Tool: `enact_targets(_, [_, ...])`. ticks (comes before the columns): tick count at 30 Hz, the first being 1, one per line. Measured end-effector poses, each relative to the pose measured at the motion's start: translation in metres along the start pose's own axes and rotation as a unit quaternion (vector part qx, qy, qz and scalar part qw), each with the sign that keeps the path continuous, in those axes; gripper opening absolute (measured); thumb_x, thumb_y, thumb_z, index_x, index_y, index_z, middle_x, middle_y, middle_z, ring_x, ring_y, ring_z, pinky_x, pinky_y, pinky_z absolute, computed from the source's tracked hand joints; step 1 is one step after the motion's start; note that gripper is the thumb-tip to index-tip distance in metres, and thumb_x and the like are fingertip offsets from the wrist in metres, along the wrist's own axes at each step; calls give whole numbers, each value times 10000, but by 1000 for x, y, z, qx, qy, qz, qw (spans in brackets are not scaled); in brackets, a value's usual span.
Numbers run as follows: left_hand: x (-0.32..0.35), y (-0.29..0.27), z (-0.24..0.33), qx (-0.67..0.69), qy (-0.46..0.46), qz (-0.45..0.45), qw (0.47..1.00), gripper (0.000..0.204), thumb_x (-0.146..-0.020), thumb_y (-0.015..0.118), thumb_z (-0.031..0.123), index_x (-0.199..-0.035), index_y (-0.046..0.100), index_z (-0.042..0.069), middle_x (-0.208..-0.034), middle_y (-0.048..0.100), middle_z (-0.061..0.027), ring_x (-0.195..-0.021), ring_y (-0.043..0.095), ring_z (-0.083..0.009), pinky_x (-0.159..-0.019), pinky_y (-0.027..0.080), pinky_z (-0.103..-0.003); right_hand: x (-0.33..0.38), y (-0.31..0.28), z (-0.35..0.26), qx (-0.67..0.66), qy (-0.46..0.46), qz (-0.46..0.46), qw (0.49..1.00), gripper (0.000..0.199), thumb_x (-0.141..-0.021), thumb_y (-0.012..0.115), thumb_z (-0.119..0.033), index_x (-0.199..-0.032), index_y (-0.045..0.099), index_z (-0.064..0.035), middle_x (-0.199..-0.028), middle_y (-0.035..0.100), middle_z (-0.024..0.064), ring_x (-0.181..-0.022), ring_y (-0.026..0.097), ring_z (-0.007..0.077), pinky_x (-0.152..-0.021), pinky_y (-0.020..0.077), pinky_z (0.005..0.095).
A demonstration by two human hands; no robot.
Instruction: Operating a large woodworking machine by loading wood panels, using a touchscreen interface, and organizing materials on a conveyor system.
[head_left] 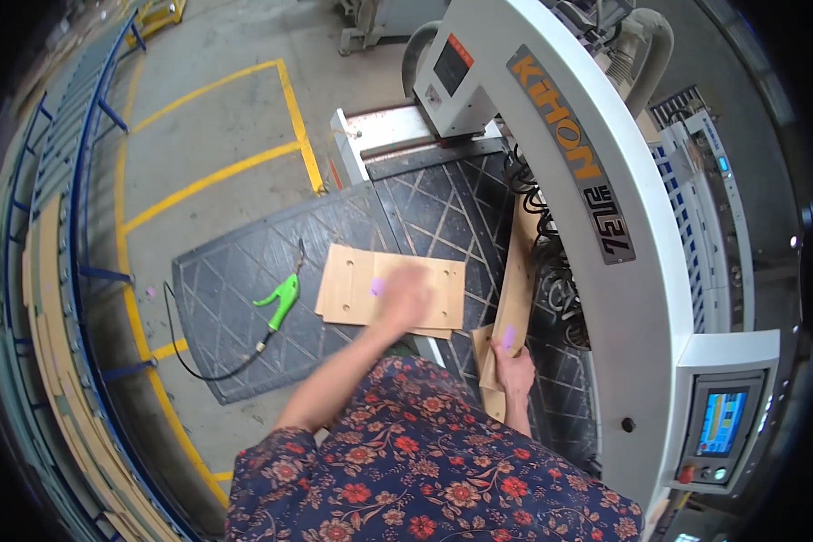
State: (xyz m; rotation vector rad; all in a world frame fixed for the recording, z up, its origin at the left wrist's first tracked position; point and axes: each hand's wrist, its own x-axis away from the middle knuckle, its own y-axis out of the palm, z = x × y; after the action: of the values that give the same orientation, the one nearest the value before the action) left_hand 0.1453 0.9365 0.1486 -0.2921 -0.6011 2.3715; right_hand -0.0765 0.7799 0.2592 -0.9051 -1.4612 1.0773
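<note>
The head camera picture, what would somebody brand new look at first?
Probably the bright green air gun, lying on the black tabletop left of the pale wooden boards at the blurred left hand. Next might come the big white machine curving down the right side, then the red-flowered dark shirt along the bottom.

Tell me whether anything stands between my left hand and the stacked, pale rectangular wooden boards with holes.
Nothing visible does. The blurred left hand is over the pale wooden boards; whether it touches them is unclear. The bright-green, pistol-shaped tool lies apart, to their left.
</note>
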Motion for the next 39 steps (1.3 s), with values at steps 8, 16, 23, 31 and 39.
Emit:
enact_targets(8, [13, 45, 80, 312, -159, -318, 881, 679, -849, 795, 265, -1377, 497, -40, -1260, 631, -146, -1197, 597, -243, -1032, 470, -336, -6, 49, 3, -183, -159, 83, 967, 674, -811, 781, -416, -1264, 602, 50, -1052, 731, 233, -1043, 703, 373, -893, 554, 438])
enact_targets(16, [-10, -35, 52, 366, -261, -326, 831, 633, -878, 695, 4, -1465, 469, 66, -1166, 680, -119, -1031, 644, -190, -882, 512, -318, -71, 63, -34, -585, 8, -279, 762, 451, -985, 583, -417, -1184, 659, -20, -1054, 727, 119, -934, 712, 226, -835, 547, 338])
enact_targets(23, [-12, -89, 54, 295, -238, -346, 858, 581, -896, 708, 74, -1454, 545, 99, -902, 722, -13, -785, 629, -89, -708, 496, -250, -145, 93, -93, -765, 19, -398, 506, 409, -1003, 582, -306, -1315, 564, -44, -1256, 658, 155, -1160, 633, 311, -1028, 488, 470])
enact_targets(31, [-21, -115, 23, 522, -302, -76, 794, 469, -995, 604, 323, -1352, 588, 19, -1149, 703, -132, -1093, 655, -226, -971, 514, -375, -78, 79, -122, -858, 83, -314, 398, 483, -1048, 507, -359, -1400, 504, -27, -1382, 589, 165, -1281, 560, 357, -1098, 436, 522])
enact_targets(39, [-37, -116, -83, 85, -193, 140, 967, 483, -1015, 561, 279, -1427, 513, 31, -1217, 666, -215, -1260, 582, -337, -1059, 448, -447, -27, 46, -120, -894, 139, -297, 304, 462, -1040, 502, -254, -1441, 465, -28, -1486, 501, 171, -1389, 446, 360, -1198, 287, 528])
